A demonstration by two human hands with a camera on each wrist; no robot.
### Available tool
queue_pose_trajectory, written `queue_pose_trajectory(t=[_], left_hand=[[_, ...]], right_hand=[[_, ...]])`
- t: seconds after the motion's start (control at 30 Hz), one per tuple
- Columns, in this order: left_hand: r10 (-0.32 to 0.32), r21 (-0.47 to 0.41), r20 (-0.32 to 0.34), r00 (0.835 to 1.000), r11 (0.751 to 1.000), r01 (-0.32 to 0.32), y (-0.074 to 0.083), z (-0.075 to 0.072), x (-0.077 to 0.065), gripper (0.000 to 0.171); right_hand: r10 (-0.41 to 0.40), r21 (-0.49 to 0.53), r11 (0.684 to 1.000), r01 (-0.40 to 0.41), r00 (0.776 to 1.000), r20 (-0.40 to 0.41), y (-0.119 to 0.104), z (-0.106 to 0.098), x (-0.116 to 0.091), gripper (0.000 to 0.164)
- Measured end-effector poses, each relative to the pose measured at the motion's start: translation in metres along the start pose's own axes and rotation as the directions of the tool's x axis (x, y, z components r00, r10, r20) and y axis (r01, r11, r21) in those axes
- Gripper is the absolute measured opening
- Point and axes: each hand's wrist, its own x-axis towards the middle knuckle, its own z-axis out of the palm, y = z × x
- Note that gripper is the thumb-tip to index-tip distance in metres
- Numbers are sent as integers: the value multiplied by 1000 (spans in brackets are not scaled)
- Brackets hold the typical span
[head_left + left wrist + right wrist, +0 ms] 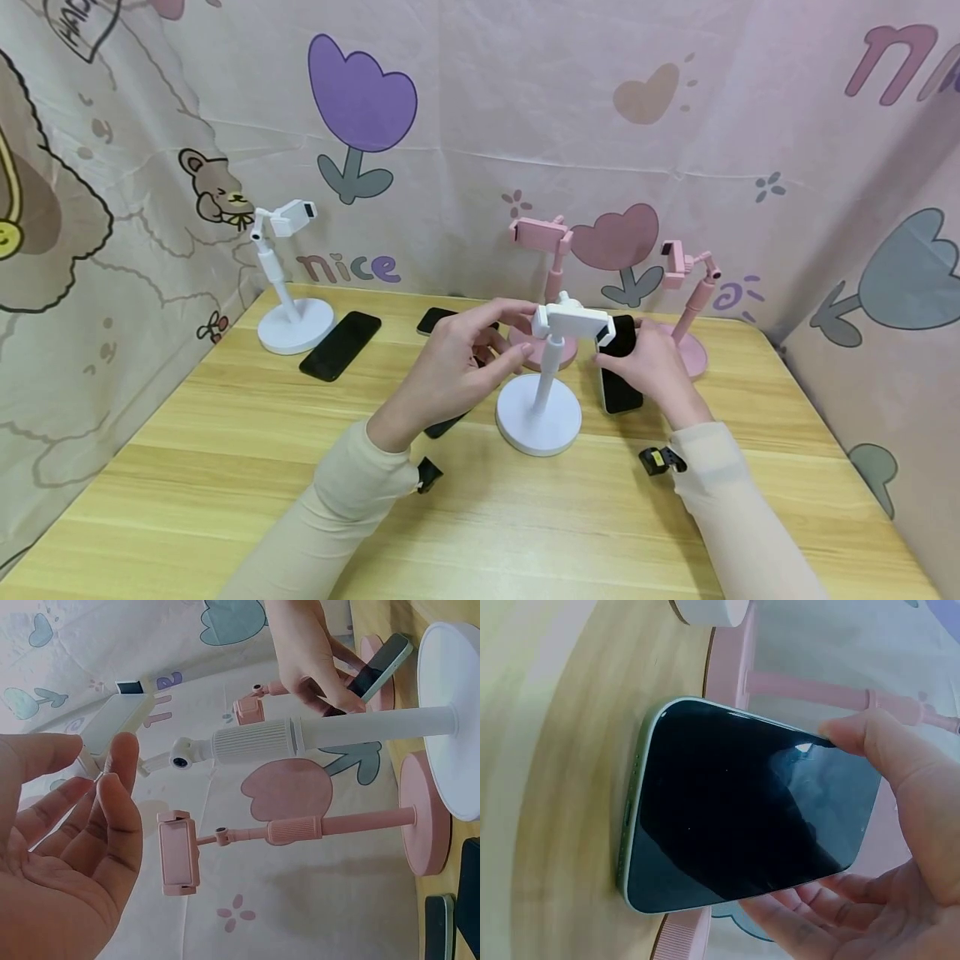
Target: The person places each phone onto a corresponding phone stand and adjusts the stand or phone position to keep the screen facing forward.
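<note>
A white phone stand (542, 408) stands upright in front of me, its clamp (573, 323) at the top. My left hand (465, 362) is raised at the left end of that clamp, fingers loosely bent and fingertips right at its edge. In the left wrist view the clamp (116, 724) appears just beyond the fingertips. My right hand (656, 371) holds a smartphone (742, 810) by its long sides, thumb on one edge and fingers on the other. The phone's dark screen faces up, and it is tilted, its lower end close over the table.
Two pink phone stands (551, 275) (697, 308) rise behind my hands. Another white stand (288, 325) is at the far left, beside a black phone (341, 346). More phones (435, 319) (446, 425) lie around my left hand. A printed cloth (480, 125) backs the wooden table (225, 467).
</note>
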Motion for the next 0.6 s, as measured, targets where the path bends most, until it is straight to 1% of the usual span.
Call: queue_pose_trajectory(t=[0.17,0.6], left_hand=[[-1,3,-1,1000,1000,1,0,0,0,37],[10,2,-15,1000,1000,-10,1,0,1,36]], right_hand=[[-18,11,1000,19,999,-35,2,0,-2,91],[-16,47,999,21,995,-97,3,-3,-6,96]])
